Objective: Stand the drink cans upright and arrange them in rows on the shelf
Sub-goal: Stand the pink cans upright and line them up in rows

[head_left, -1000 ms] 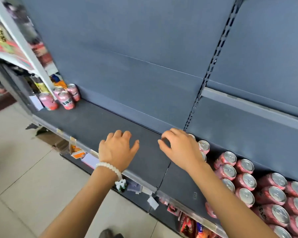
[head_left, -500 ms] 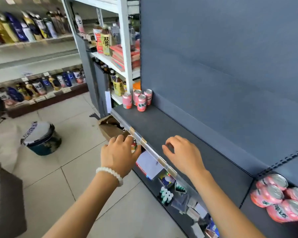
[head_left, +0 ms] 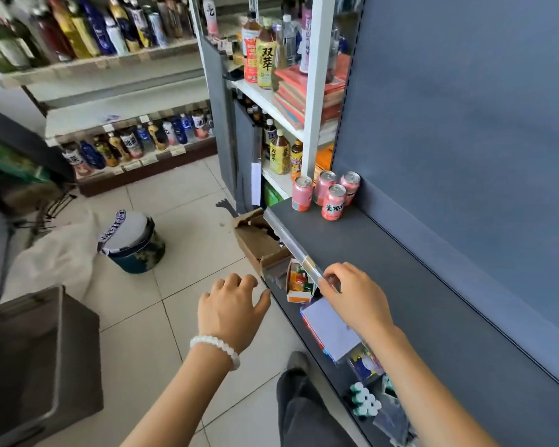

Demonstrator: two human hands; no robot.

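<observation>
Both forearms reach forward from the bottom of the view, roughly parallel. The left hand (head_left: 231,309), with a white bead bracelet (head_left: 216,349) at the wrist, hangs palm down over the tiled floor (head_left: 162,221) just off the front edge of the shelf (head_left: 400,285); its fingers are loosely curled and hold nothing. The right hand (head_left: 357,298) is over the shelf's front edge, palm down, fingers bent with the tips at the clear price rail (head_left: 291,243); whether they touch the rail or hover above it cannot be told, and it grips nothing.

Four pink drink cans (head_left: 333,201) stand upright in a small cluster at the far end of the dark shelf, against the back panel (head_left: 465,124), well apart from both hands. A torn cardboard box (head_left: 255,240) sits below the shelf edge.
</observation>
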